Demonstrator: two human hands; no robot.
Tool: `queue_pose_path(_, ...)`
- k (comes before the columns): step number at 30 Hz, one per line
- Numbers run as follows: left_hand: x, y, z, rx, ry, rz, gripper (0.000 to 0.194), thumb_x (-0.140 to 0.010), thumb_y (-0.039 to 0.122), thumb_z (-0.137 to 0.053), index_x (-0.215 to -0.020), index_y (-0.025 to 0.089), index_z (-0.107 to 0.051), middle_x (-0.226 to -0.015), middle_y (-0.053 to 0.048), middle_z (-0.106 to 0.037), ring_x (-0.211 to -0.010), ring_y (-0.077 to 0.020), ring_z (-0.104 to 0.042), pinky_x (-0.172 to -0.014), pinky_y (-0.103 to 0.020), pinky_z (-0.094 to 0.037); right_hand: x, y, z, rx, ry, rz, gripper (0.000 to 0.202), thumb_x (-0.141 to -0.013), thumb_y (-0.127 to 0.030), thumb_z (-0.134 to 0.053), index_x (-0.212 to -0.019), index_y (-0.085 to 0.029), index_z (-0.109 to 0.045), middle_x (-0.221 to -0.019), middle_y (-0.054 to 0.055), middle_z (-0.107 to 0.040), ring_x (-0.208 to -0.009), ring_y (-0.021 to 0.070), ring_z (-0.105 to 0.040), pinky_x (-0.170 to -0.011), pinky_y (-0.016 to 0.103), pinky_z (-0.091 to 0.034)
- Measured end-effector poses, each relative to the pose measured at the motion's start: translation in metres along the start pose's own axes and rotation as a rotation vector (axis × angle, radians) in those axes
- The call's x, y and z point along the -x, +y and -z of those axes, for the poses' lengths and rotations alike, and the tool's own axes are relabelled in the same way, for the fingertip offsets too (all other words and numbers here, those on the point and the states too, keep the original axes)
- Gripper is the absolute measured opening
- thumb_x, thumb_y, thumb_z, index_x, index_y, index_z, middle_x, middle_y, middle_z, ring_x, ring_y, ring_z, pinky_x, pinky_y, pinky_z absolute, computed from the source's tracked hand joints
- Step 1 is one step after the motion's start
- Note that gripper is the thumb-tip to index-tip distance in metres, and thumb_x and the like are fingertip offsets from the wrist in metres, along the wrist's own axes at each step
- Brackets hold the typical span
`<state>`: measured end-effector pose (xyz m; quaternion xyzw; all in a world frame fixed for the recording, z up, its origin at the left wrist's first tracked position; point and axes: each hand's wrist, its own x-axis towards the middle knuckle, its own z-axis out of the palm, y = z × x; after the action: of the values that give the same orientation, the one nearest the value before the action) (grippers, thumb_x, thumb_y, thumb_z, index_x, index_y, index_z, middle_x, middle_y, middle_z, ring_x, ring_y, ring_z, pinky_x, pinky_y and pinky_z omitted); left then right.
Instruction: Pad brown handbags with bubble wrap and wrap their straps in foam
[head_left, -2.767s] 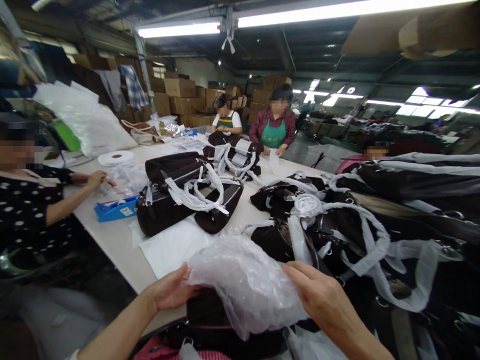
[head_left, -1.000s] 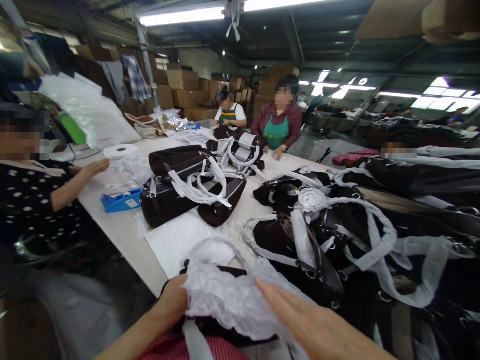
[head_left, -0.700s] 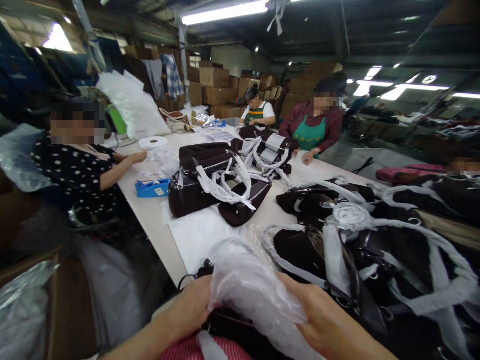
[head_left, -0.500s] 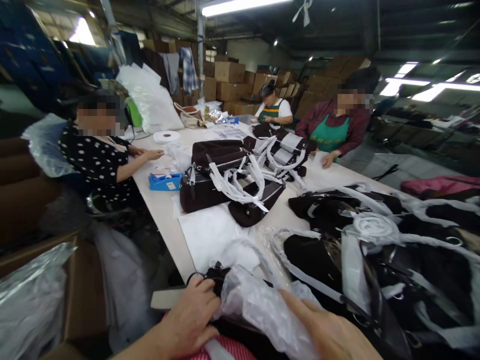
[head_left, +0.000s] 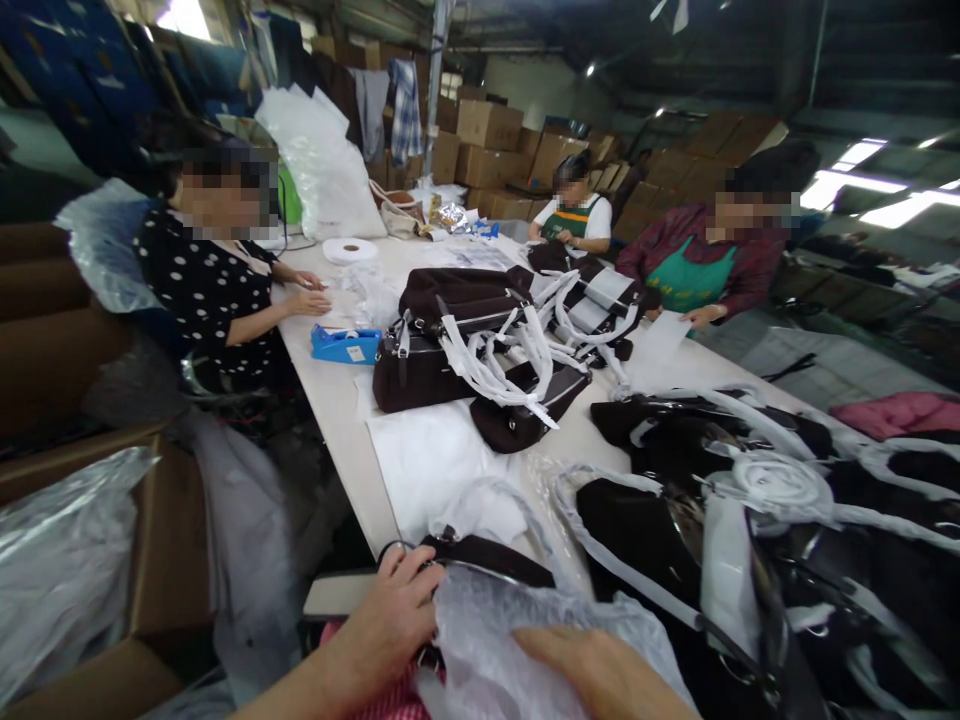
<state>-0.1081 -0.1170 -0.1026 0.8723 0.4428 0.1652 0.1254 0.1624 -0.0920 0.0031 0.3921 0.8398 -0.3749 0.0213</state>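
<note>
At the table's near edge a dark brown handbag [head_left: 487, 560] with black trim lies in front of me, partly hidden. My left hand [head_left: 401, 605] is closed over its left end, fingers curled near a dark strap. Crumpled translucent plastic wrap [head_left: 487, 620] bulges over the bag's near side. Against this wrap rests my right hand [head_left: 577, 665], one digit stretched out flat and the other fingers mostly hidden. A wrapped handle [head_left: 517, 500] arches up behind the bag. Red-and-white checked cloth [head_left: 390, 695] shows below my left hand.
Brown handbags [head_left: 450, 300] with white-wrapped handles are stacked mid-table. More dark bags [head_left: 637, 540] crowd the right side. White sheets [head_left: 420, 460] and a blue tape dispenser [head_left: 345, 345] lie on the table. An open carton [head_left: 172, 540] stands at left. Three people work around the table.
My right hand has moved left, and the plastic wrap now spreads wider and lower, uncovering more of the bag's upper edge. My left hand stays at the bag's end. The view has tilted down.
</note>
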Motion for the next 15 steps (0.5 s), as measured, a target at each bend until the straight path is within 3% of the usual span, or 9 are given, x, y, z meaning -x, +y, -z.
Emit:
queue_pose_path(3,0.005,-0.004,-0.002,0.106,0.043,0.014,0.016,-0.091,0.023,-0.060,-0.104,0.024,-0.069,-0.125,-0.008,-0.060,-0.125,-0.0296,-0.043,-0.107,-0.048,-0.034,-0.011,-0.007,0.020,-0.114,-0.048,0.017,0.029,-0.077,-0.012,-0.053,-0.095,-0.023,-0.072,-0.089,0.001,-0.076,-0.082,0.0200,-0.068,-0.073,0.026,-0.051)
queue_pose_path(5,0.009,-0.002,0.011,0.229,0.042,0.064,0.019,-0.091,0.016,-0.053,-0.103,0.022,-0.067,-0.129,-0.009,-0.057,-0.124,-0.0266,-0.046,-0.107,-0.043,-0.039,-0.013,-0.009,0.032,-0.196,-0.129,0.047,0.030,-0.079,-0.008,-0.047,-0.090,-0.022,-0.072,-0.089,-0.002,-0.076,-0.080,0.0177,-0.068,-0.071,0.023,-0.051)
queue_pose_path(7,0.011,0.006,0.038,0.331,0.091,0.154,0.023,-0.091,0.011,-0.043,-0.098,0.020,-0.063,-0.131,-0.011,-0.055,-0.120,-0.0223,-0.051,-0.103,-0.035,-0.044,-0.018,-0.009,0.034,-0.201,-0.139,0.029,0.039,-0.075,-0.001,-0.043,-0.091,-0.022,-0.073,-0.092,-0.002,-0.076,-0.084,0.0176,-0.069,-0.074,0.023,-0.051)
queue_pose_path(10,-0.002,0.026,0.085,0.361,0.190,0.210,0.024,-0.093,0.013,-0.036,-0.095,0.021,-0.059,-0.130,-0.011,-0.056,-0.119,-0.0210,-0.053,-0.098,-0.031,-0.047,-0.037,-0.008,0.018,-0.076,-0.129,-0.012,0.055,-0.060,0.006,-0.043,-0.095,-0.022,-0.074,-0.096,0.001,-0.078,-0.094,0.0216,-0.071,-0.083,0.027,-0.051)
queue_pose_path(12,-0.020,0.041,0.104,0.332,0.029,0.076,0.027,-0.091,0.023,-0.049,-0.117,0.024,-0.058,-0.137,-0.011,-0.054,-0.125,-0.0252,-0.050,-0.105,-0.036,-0.043,-0.053,-0.010,0.005,-0.011,-0.131,-0.028,0.055,-0.062,0.005,-0.044,-0.101,-0.019,-0.074,-0.103,0.006,-0.078,-0.102,0.0263,-0.070,-0.092,0.035,-0.051)
queue_pose_path(15,-0.047,0.055,0.094,0.181,-0.297,-0.076,0.078,-0.083,0.028,-0.062,-0.152,0.019,-0.027,-0.145,-0.015,-0.049,-0.129,-0.0320,-0.048,-0.109,-0.045,-0.039,-0.060,-0.009,0.003,-0.050,-0.122,-0.012,0.042,-0.074,-0.008,-0.057,-0.112,-0.019,-0.071,-0.121,0.007,-0.072,-0.113,0.0278,-0.065,-0.101,0.038,-0.047)
